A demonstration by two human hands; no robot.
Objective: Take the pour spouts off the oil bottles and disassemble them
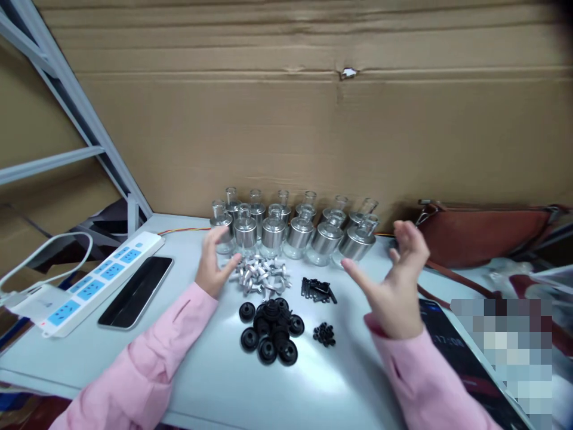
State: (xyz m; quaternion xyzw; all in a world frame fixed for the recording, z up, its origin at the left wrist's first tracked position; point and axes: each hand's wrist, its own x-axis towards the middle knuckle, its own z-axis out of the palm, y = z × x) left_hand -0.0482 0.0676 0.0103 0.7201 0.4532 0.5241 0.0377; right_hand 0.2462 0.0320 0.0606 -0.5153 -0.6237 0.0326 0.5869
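Observation:
My left hand (213,263) is open and holds nothing, with thumb and fingers apart at the left end of the bottle rows. My right hand (398,280) hovers open and empty past the right end, fingers spread. Between them stand two rows of glass bottles (273,230) with silver metal bands and narrow necks. In front lies a heap of silver metal pieces (264,276), close to my left thumb. Nearer to me is a pile of round black flanged caps (267,350). Small black rods (319,289) and tiny black round pieces (324,334) form two little piles on the right.
A white power strip (102,280) with a plugged-in charger and a phone (136,292) lie at left. At right are a brown leather bag (483,233) and a dark-screened device (465,358). Cardboard (286,131) walls off the back of the white table (215,388).

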